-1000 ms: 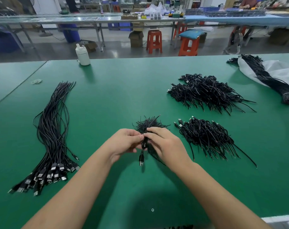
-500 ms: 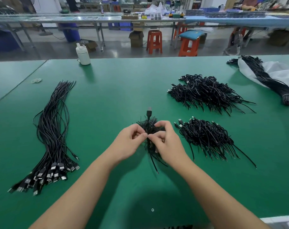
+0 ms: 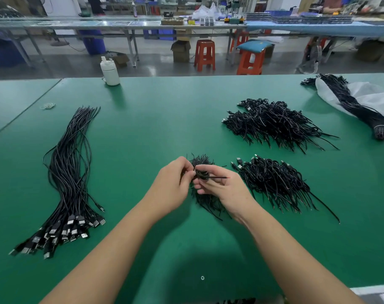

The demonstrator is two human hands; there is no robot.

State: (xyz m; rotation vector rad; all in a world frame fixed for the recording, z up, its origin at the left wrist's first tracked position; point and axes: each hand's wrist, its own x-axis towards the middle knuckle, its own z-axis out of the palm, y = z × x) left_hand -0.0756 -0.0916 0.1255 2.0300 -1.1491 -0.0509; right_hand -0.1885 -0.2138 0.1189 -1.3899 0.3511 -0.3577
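Work in hand: winding loose black cables into small coils. From where I stand it looks about half done.

- Cable (image 3: 201, 174): one, wound into a tight little coil and held just above the desk (image 3: 155, 119), near its front edge. Its thin tail sticks out to the right.
- Left hand (image 3: 173, 185): fingertips pinch the left side of the coil.
- Right hand (image 3: 224, 189): thumb and fingers pinch the coil from the right, and the tail lies across the fingers. I judge the wrap is being closed off rather than started.
- Small heap (image 3: 201, 160): black pieces on the desk right under the hands. I cannot tell whether they are finished coils or ties.
- Near pile (image 3: 272, 183): finished coils just to the right of the hands, counted as done.
- Far pile (image 3: 272, 122): more finished coils behind the near one, a bigger lot, also done.
- Straight cables (image 3: 70, 172): a long sheaf well apart on the left with the plugs fanned toward the front edge. These are uncoiled and left to do.
- Tied bundle (image 3: 358, 106): lying on a white bag (image 3: 366, 93) at the far right and bound at one end. It looks like untouched stock.
- Bottle (image 3: 109, 71): white, upright at the back edge.
- Rubber bands (image 3: 47, 105): a few at the far left
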